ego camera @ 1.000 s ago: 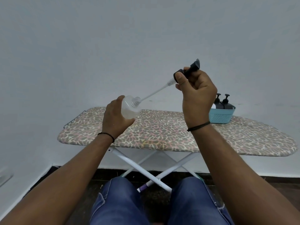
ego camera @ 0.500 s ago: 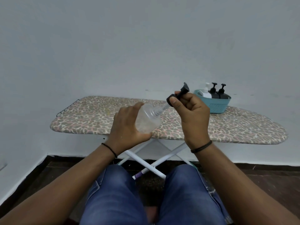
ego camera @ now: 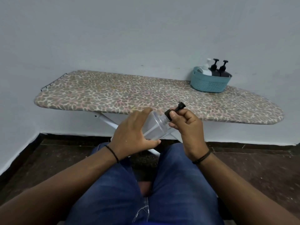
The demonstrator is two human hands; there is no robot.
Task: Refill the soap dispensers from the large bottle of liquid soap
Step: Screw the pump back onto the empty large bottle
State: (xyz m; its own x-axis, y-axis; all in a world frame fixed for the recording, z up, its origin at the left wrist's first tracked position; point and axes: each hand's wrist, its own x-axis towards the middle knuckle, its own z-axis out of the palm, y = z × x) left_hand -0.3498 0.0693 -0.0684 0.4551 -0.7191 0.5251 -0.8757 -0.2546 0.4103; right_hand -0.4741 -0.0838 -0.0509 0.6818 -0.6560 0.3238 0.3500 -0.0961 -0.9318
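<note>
While seated before the long ironing board with its leopard-print fabric cover (ego camera: pixel 129 95), with blue-jeaned knees low in the view, working in the lap just in front of the board's near edge. Far right on the board, well apart from the hands: a round teal woven-plastic basket (ego camera: pixel 209 85) holding two dark pump dispensers (ego camera: pixel 219 71) and one white pump bottle (ego camera: pixel 205 69). No large soap bottle visible anywhere in view. Tilted between the hands, neck up and to the right: a clear plastic dispenser bottle (ego camera: pixel 155 125), possibly with a little clear liquid inside, though glare makes that hard to confirm. Left hand (ego camera: pixel 133 135) wrapped round the bottle's lower body, fingers curled behind it and thumb under the base. Right hand (ego camera: pixel 186 125) closed on the black pump head (ego camera: pixel 175 110), fingertips pinching the collar right at the bottle's neck, nozzle poking out above the knuckles. Judged step: seating and screwing the pump onto the neck. Best done by holding the bottle steady and nearer upright, keeping the collar square to the threads, turning gently with the fingertips until snug, not forcing if it binds, backing off and restarting instead. Worth avoiding a squeeze from the left, since soft walls would push liquid up the neck.
</note>
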